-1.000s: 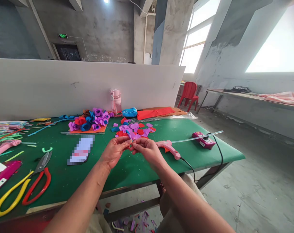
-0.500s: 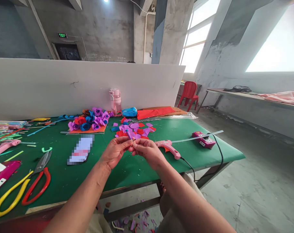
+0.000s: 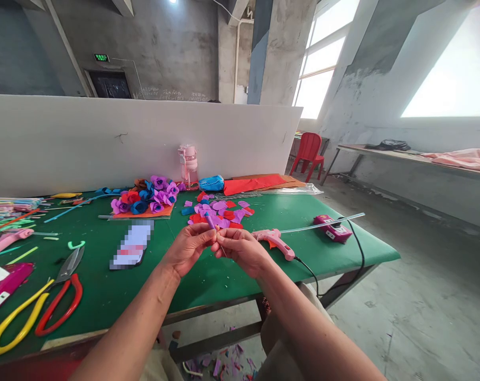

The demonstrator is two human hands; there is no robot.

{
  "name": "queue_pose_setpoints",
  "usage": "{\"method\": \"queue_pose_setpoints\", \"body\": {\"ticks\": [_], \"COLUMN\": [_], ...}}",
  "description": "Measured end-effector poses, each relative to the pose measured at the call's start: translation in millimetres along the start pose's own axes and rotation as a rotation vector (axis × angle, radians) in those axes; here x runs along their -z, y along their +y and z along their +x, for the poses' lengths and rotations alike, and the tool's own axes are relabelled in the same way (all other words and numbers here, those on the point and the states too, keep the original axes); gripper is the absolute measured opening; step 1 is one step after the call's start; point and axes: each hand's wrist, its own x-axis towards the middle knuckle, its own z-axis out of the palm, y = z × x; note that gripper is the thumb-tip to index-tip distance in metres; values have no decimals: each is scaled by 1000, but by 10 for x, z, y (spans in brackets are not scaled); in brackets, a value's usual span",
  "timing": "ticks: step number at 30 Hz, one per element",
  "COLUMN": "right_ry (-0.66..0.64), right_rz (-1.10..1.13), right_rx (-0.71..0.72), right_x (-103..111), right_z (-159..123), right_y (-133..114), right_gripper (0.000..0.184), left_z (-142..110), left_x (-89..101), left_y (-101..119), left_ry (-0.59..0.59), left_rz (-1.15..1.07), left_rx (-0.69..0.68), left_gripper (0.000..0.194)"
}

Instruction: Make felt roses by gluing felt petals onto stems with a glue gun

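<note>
Both hands meet over the near side of the table. Between them is a small purple rolled petal (image 3: 210, 221) with a darker blue tip, pointing up and away from me. My left hand (image 3: 192, 241) pinches it from the left with thumb and forefinger. At its lower end my right hand (image 3: 238, 244) closes thumb and fingers, and a thin wire (image 3: 223, 251) pokes out below. Just beyond lie loose purple, red and blue petals (image 3: 240, 214). To the right of my right hand rests a pink glue gun (image 3: 277, 242) with a long clear glue stick.
Finished paper flowers (image 3: 148, 196) are heaped at the back left. Nearer stand a phone (image 3: 132, 244) and scissors (image 3: 67, 264) with yellow and red handles. A pink bottle (image 3: 188, 165) stands by the white board (image 3: 145, 137). A magenta power strip (image 3: 332, 228) lies at right.
The hands stay nearly in place; the rolled petal has turned slightly between the fingers, and the thin wire below the right hand shows a little more.
</note>
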Motion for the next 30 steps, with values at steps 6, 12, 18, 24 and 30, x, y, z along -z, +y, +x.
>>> {"method": "queue_pose_setpoints", "body": {"ticks": [6, 12, 18, 24, 30], "right_ry": [-35, -64, -70, -41, 66], "right_rz": [-6, 4, 32, 5, -98], "right_rx": [21, 4, -19, -23, 68], "right_x": [34, 49, 26, 14, 11], "right_z": [8, 4, -1, 13, 52], "right_y": [35, 26, 8, 31, 97], "right_gripper": [24, 24, 25, 26, 31], "left_z": [-7, 1, -18, -6, 32], "left_x": [-21, 22, -8, -30, -5], "left_y": [14, -7, 21, 7, -19], "left_ry": [-29, -49, -57, -6, 105], "left_rz": [-15, 5, 36, 35, 51], "left_rx": [17, 35, 20, -14, -42], "left_gripper": [15, 14, 15, 20, 25]}}
